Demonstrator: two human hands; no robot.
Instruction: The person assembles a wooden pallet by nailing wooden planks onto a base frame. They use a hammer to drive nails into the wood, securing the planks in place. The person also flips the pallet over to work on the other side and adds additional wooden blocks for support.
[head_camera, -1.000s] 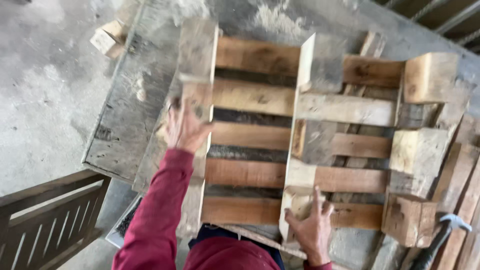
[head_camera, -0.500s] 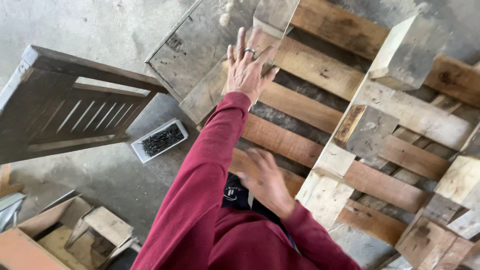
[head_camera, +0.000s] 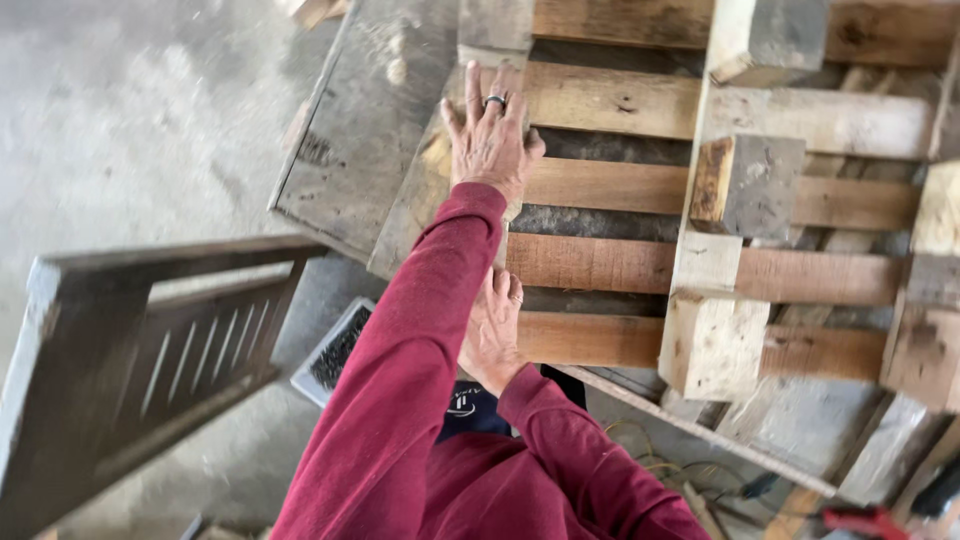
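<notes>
Nearest the camera, red sleeves (head_camera: 420, 400) are reaching forward over a dark shirt. Just left of the sleeves, a shallow tray (head_camera: 335, 350) is sitting on the concrete floor (head_camera: 130, 130), and it is holding a heap of small dark pieces, too small to tell apart. Further left, a dark slatted wooden frame (head_camera: 150, 350) is lying tilted on the floor.

The right hand (head_camera: 492, 335) is resting on the near edge of the wooden pallet (head_camera: 620, 265), its fingers curling loosely against a plank; whether it is gripping is not clear. The left arm is stretching out longer, and the left hand (head_camera: 490, 140) is lying flat, palm down, on the pallet's left end board, fingers spread moderately, holding nothing, with a ring (head_camera: 494, 100) showing on one finger.

The pallet is lying underside up, so its chunky blocks (head_camera: 745, 190) are standing proud of the planks. A grey board (head_camera: 360, 150) is lying beside its left edge.
</notes>
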